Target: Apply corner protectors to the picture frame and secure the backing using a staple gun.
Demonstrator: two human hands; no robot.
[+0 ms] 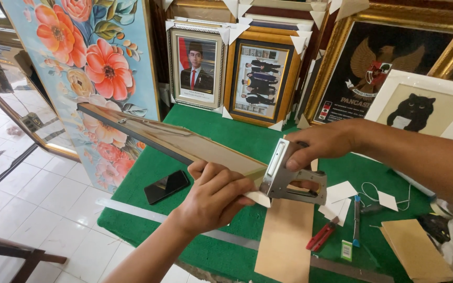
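Left hand (213, 196), fingers clamped on the near end of a long framed panel with dark edge and tan backing (174, 140), held tilted above the green felt surface (226, 131). Right hand (323, 141), at 3 o'clock of it, fingers closed round a grey metal staple gun (292, 181) pressed on a white paper corner guard (259, 198). Judged: this corner in progress; other corners unseen.

The frame (169, 139) hides the left hand's (213, 196) fingertips; its corner sits behind the staple gun (292, 178).

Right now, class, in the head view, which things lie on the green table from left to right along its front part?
Black phone → brown card strip → red utility knife → blue-handled tool → brown card sheet.
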